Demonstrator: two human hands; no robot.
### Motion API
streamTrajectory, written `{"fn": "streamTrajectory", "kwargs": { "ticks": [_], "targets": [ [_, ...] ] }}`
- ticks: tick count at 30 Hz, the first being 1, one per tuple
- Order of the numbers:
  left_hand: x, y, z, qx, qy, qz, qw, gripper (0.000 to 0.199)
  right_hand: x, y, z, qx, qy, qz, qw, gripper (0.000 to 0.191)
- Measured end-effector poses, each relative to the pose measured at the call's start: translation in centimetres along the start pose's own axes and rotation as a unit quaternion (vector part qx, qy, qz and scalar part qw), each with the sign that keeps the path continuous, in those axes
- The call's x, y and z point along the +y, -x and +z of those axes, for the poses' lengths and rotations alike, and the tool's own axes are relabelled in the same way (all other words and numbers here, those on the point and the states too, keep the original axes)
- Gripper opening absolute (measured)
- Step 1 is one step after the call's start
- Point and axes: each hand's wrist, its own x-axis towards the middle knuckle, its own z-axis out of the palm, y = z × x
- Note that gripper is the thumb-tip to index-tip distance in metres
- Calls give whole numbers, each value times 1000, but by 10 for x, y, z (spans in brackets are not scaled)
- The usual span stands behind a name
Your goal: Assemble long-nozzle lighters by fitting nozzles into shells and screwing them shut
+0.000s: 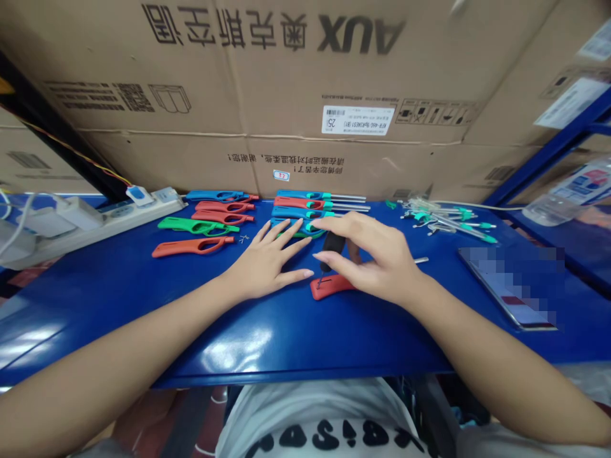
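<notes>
My right hand (377,257) is closed round a short screwdriver (333,248) with a black handle. The screwdriver's tip meets the near end of a red lighter (329,287) lying on the table, and the hand covers much of that lighter. A metal tube end (421,260) sticks out beyond my fingers. My left hand (272,261) lies flat with its fingers spread, holding nothing. Its fingertips reach the row of lighters with metal tubes (298,212). A few small screws (244,239) rest to the left of that hand.
Red, green and blue lighter casings (195,247) lie in a column at left. A pile of metal tubes with green parts (453,219) sits at back right. A phone (508,289) lies right, a power strip (119,219) left. A large carton (267,83) stands behind the table (229,337).
</notes>
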Motion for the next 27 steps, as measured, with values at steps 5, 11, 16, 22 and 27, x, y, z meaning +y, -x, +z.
{"fn": "streamTrajectory", "kwargs": {
  "ticks": [5,11,16,22,27],
  "targets": [
    [-2,-1,3,-12,-1,-5,1000,71,-3,-1,0,-19,-29,14,999,46],
    [-1,-3,4,-3,12,-12,1000,69,0,1,-2,8,40,-28,999,39],
    [0,-4,3,-3,8,-13,1000,69,-2,0,1,-44,-62,26,997,49],
    [2,-5,3,7,31,-17,999,67,-2,1,1,3,32,-27,999,38],
    [12,-3,-8,23,56,31,998,61,-3,0,1,-26,-59,20,998,46]
  ]
}}
